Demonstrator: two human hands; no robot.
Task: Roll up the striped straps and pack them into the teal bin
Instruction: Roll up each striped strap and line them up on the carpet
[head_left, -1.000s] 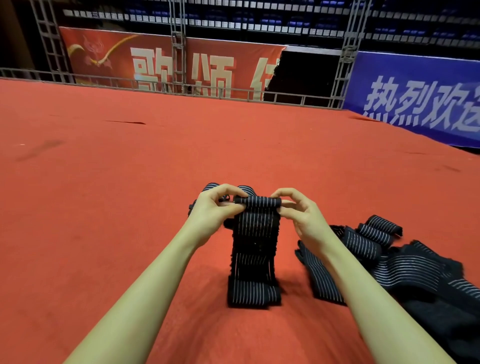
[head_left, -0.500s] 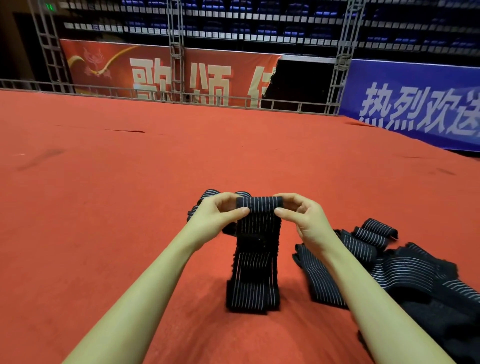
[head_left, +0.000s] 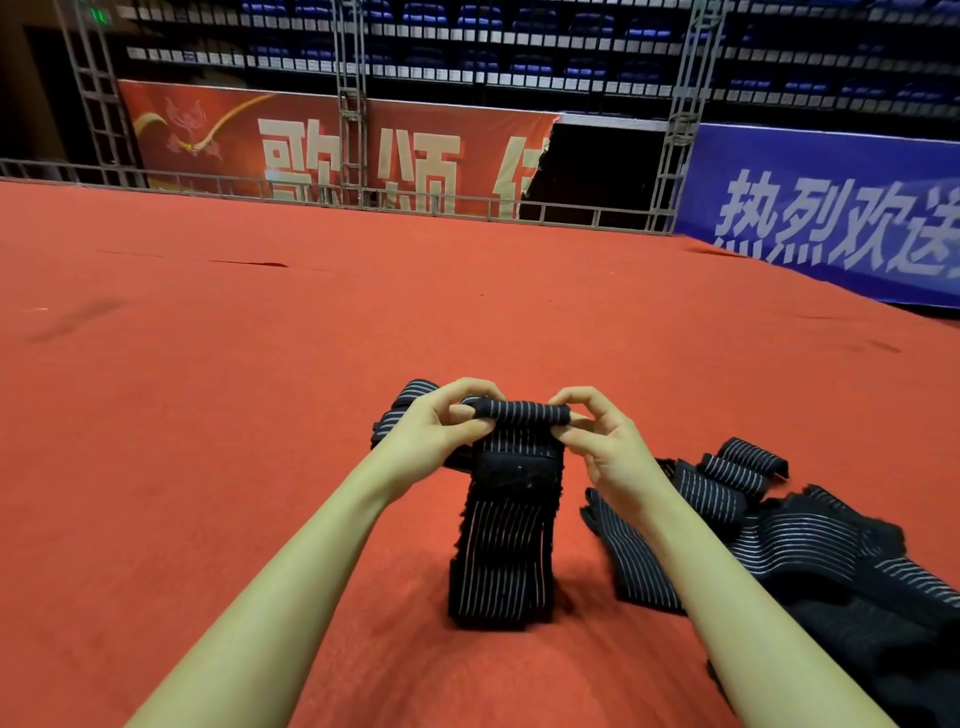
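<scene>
A black strap with thin white stripes (head_left: 503, 540) hangs down to the red carpet, its top end curled into a small roll between my hands. My left hand (head_left: 435, 431) pinches the roll's left end and my right hand (head_left: 602, 447) pinches its right end. Behind my left hand lies another striped strap (head_left: 395, 415), partly hidden. A loose pile of striped straps (head_left: 779, 535) lies on the carpet to the right, under my right forearm. No teal bin shows in the view.
Red carpet (head_left: 260, 415) covers the floor all around. A low metal railing (head_left: 363, 195) and truss posts edge it at the back, with a red banner (head_left: 322, 150) and a blue banner (head_left: 831, 218) behind.
The strap's top end has been turned over into a thicker roll between my fingers. My hands have stayed in about the same place, and the view has tilted down slightly.
</scene>
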